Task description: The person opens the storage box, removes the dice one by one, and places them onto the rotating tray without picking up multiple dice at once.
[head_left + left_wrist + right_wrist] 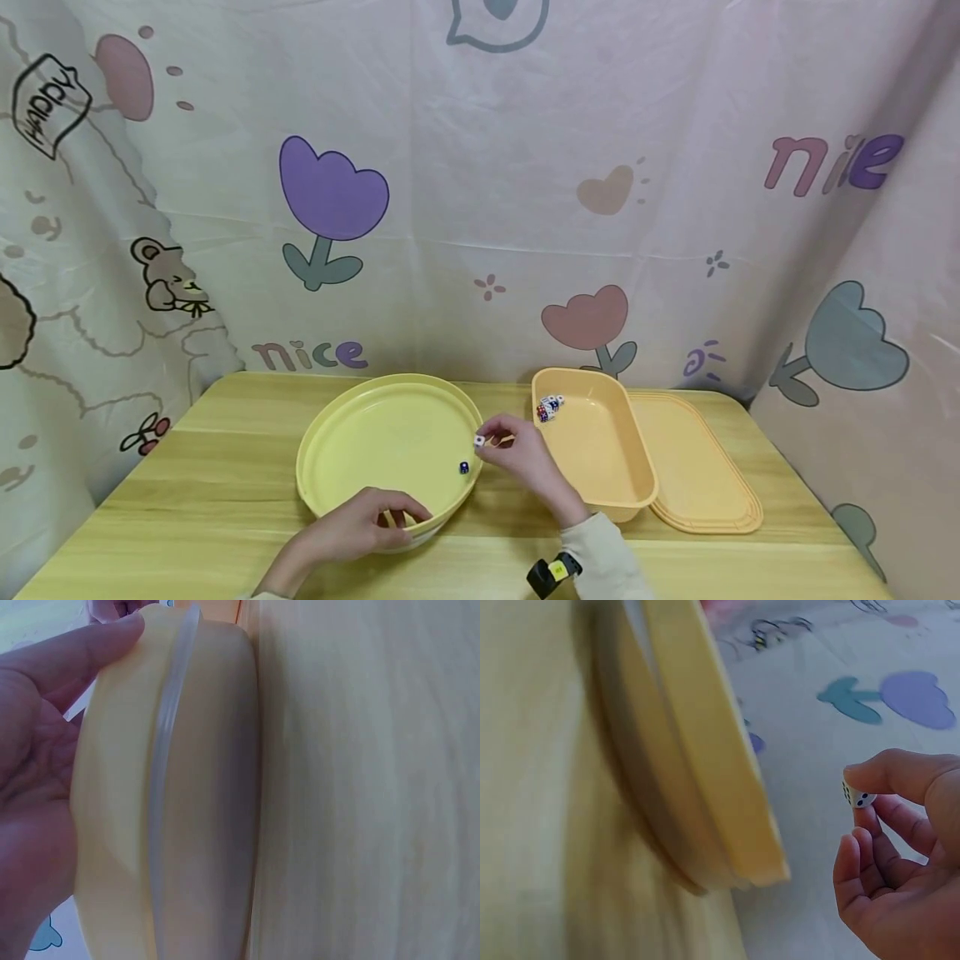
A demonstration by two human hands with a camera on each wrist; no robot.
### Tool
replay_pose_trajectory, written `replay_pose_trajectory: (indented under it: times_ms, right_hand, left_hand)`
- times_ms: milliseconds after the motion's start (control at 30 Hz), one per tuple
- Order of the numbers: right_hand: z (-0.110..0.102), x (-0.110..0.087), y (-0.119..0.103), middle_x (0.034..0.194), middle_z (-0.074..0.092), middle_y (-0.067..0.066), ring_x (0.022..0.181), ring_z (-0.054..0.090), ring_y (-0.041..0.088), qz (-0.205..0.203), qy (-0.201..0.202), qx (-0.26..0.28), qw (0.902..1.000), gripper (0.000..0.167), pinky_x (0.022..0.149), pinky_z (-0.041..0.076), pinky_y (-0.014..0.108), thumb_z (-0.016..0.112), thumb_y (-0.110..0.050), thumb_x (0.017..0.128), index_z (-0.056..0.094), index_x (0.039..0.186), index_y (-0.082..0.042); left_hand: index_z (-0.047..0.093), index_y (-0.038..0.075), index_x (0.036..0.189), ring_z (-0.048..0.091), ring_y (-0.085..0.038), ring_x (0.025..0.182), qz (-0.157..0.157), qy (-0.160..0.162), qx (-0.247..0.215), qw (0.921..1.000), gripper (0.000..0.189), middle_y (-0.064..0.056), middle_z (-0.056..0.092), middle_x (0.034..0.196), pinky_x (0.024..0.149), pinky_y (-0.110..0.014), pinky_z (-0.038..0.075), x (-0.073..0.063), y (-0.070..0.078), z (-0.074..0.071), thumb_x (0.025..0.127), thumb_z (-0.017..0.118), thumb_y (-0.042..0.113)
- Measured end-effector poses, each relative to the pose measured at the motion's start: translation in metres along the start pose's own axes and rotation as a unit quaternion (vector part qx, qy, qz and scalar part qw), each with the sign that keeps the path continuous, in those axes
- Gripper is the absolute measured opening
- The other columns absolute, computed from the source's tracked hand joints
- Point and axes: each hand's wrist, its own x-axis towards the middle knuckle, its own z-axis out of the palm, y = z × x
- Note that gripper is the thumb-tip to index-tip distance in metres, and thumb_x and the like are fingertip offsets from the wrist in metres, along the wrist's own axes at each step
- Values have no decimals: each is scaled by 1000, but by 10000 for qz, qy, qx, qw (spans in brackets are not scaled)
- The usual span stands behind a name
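Note:
Between right thumb and fingertips I pinch a white die with dark pips. My right hand holds it at the right rim of a round yellow basin. Inside that basin, near its right wall, lies a dark blue die. At the near rim is my left hand, gripping the edge with the thumb outside and the fingers over the inner side. In the left wrist view those fingers are mostly hidden behind the basin wall.
Right of the basin stands an orange rectangular box with a small cluster of dice, white, red and blue, at its far left corner. Its matching lid lies flat beside it on the wooden table. A printed curtain hangs behind.

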Motion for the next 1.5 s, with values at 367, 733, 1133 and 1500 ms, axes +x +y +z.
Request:
replay_pose_trajectory:
  times_ms: [367,733,1133,1500]
  right_hand:
    - [27,-8,12,79,61,0,72,52,8,-72,-358,2,9993,13,66,45,23,77,-4,77,69,87,-3]
    - [28,-12,4,80,62,1,73,54,8,-36,-283,97,9995,14,67,46,22,77,-4,77,69,88,-1]
    - [33,-12,6,84,66,7,75,59,15,-177,-330,27,9993,16,69,48,23,77,-2,78,70,93,2]
    - [33,-11,9,96,68,15,81,63,17,-318,-313,51,9990,19,73,51,25,72,1,82,69,101,6]
  left_hand:
    - [69,5,108,53,-2,74,-123,2,-10,9999,20,7,62,87,60,-23,46,1,3,-1,89,67,8]
    - [69,3,108,53,-1,70,-89,-14,-86,9999,20,6,62,86,57,-23,46,0,0,0,88,67,5]
    - [69,2,107,52,-1,66,-71,28,-180,9998,19,5,62,84,55,-23,45,0,-3,0,88,66,3]
    - [70,7,107,52,-1,66,-97,12,-198,9998,19,8,61,83,56,-23,46,0,0,0,88,68,7]
